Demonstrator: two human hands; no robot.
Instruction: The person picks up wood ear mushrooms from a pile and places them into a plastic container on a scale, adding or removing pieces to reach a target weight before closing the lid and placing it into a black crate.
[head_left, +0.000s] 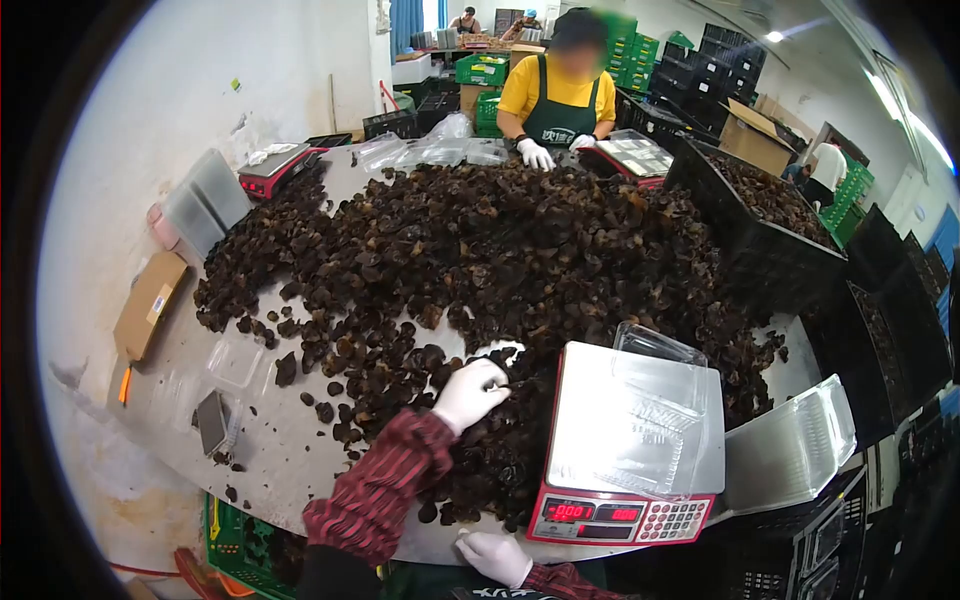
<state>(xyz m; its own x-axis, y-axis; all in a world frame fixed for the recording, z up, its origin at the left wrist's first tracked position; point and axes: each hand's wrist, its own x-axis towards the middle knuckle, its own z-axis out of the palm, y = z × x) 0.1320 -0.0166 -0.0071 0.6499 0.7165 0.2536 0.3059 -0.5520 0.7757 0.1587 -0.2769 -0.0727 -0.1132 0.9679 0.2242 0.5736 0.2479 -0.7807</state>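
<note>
A large heap of dark brown wood ear mushrooms (470, 250) covers much of the metal table. My left hand (472, 395), in a white glove and a red-and-black sleeve, reaches into the near side of the heap. Its fingers curl inward among the mushrooms, and whatever they hold is hidden. At the table's near edge rests my right hand (496, 558), also gloved, with its fingers folded; nothing can be made out in it. To its right stands a red scale (600, 385) with a lit display, and a clear plastic tray (655, 440) lies on its plate.
Across the table a co-worker (560, 100) in a dark green apron stands near another scale (635, 155). A black crate (755, 225) of mushrooms is at the right, beside upright clear trays (790, 445). At left are a cardboard piece (150, 305) and a dark phone-like object (213, 423).
</note>
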